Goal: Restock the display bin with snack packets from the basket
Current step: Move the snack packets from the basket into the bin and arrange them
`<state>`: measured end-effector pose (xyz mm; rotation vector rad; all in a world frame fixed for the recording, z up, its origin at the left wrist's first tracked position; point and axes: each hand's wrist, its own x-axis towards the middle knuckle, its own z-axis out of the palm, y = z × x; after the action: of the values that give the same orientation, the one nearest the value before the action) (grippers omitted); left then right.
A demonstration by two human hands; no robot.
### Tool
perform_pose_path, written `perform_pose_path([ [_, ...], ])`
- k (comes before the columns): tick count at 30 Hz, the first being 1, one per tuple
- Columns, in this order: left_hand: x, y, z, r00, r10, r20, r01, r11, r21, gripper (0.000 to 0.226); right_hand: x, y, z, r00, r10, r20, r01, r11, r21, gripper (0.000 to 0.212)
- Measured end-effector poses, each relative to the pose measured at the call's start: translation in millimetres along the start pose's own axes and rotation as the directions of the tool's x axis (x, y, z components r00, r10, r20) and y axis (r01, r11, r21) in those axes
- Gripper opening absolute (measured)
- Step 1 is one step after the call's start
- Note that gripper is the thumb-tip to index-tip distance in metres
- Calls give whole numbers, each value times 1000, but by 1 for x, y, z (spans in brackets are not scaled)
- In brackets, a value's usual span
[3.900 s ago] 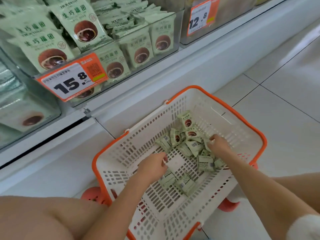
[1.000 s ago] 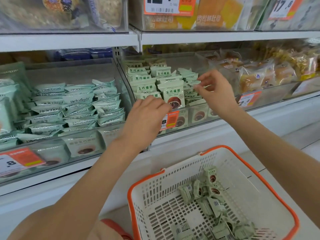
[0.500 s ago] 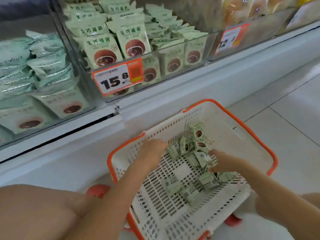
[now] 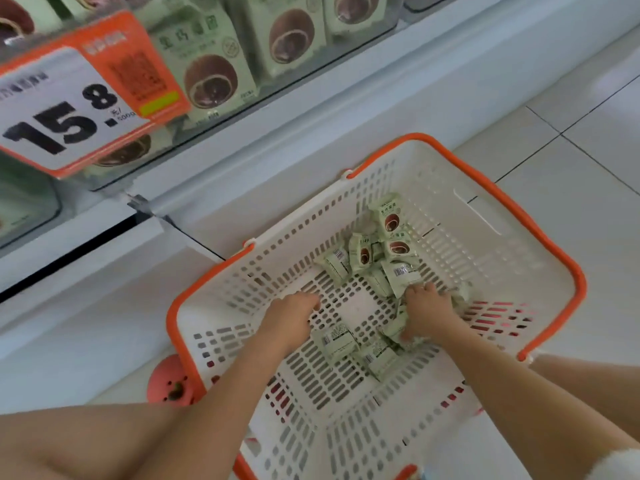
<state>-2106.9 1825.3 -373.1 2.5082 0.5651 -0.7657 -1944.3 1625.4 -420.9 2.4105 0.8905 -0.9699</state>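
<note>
Two hands reach down into a white basket (image 4: 478, 216) with an orange rim, standing on a pale tiled floor (image 4: 588, 188) against a white shelf unit (image 4: 311, 109). Green snack packets (image 4: 391, 216) lie scattered on the basket's bottom. The left hand (image 4: 291, 320) rests there with curled fingers; whether it holds anything is unclear. The right hand (image 4: 429, 313) grips several packets. Above, the clear display bin (image 4: 367, 46) holds more packets behind an orange price tag (image 4: 79, 95).
</note>
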Motion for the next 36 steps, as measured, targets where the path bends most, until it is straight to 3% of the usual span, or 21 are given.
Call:
perform_pose_path([
  [3,1,-1,-4,999,-14,32,15,1000,-12,44,-2,2,-8,994,-81,72,82,996,-19,96],
  [8,-6,4,-9,999,-34,41,37,996,-75,39,-17,2,-6,916,-160,369,74,969,235,103],
  [16,-34,20,-18,995,18,95,-11,997,-76,31,-57,-12,-21,843,-225,488,215,974,77,96],
  [18,-40,24,-24,996,18,92,-9,995,-100,33,-69,-17,-19,862,-254,438,215,967,136,86],
  [19,-44,26,-28,996,19,92,-8,992,-122,36,-72,-18,-19,860,-277,429,171,948,269,82],
  [20,-49,29,-34,995,28,92,-15,989,-145,43,-77,-19,-23,853,-310,421,96,885,456,79],
  [22,-60,38,-47,994,71,77,-56,980,-190,66,-90,-20,-39,876,-381,295,14,632,775,73],
  [25,-83,58,-76,986,164,30,-160,981,-110,96,-110,-24,-74,900,-432,64,20,188,982,65],
  [26,-92,64,-88,981,196,6,-196,980,-41,101,-118,-26,-88,894,-448,12,34,94,995,61],
  [30,-133,76,-144,938,297,-178,-272,950,155,102,-160,-30,-140,834,-527,-164,201,13,979,47],
  [36,-164,72,-201,817,380,-433,-303,923,238,102,-209,-37,-192,780,-498,-380,383,-100,918,43],
])
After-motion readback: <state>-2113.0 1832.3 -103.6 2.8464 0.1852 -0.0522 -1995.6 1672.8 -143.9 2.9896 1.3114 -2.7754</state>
